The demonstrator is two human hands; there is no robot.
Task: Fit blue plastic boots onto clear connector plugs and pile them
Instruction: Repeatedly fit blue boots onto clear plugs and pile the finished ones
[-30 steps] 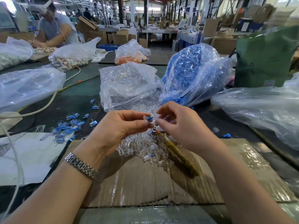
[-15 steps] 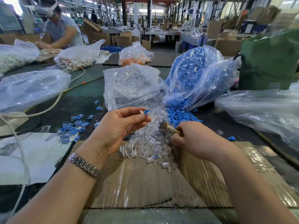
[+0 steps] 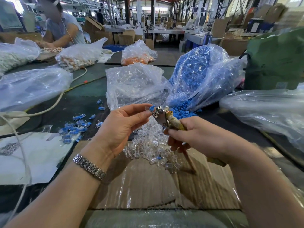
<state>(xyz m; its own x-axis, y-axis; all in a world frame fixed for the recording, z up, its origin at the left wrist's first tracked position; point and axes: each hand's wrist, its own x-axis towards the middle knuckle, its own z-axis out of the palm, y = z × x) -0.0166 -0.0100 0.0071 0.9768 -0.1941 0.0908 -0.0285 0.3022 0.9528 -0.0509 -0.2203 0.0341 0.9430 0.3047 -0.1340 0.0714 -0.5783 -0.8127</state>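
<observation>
My left hand point(image 3: 122, 124) pinches a clear plug with a blue boot point(image 3: 150, 109) between thumb and fingertips. My right hand point(image 3: 195, 137) grips the taped handles of a pair of pliers point(image 3: 162, 116), whose metal jaws sit right beside the plug. Under both hands lies a heap of loose clear plugs point(image 3: 148, 145) on a taped cardboard sheet point(image 3: 148, 183). Loose blue boots point(image 3: 182, 110) spill from a big blue-filled bag point(image 3: 200, 74). A pile of finished blue-and-clear plugs point(image 3: 75, 127) lies on the dark table at the left.
A clear bag of plugs point(image 3: 134, 83) stands behind my hands. More plastic bags lie at the left point(image 3: 31, 86) and right point(image 3: 266, 111). A green bag point(image 3: 276, 60) stands at the back right. A white cable point(image 3: 49, 107) crosses the left. Another person point(image 3: 60, 28) works at the far left.
My right hand took up the pliers from the plug heap and raised their jaws to the plug. My left hand kept its pinch and lifted slightly.
</observation>
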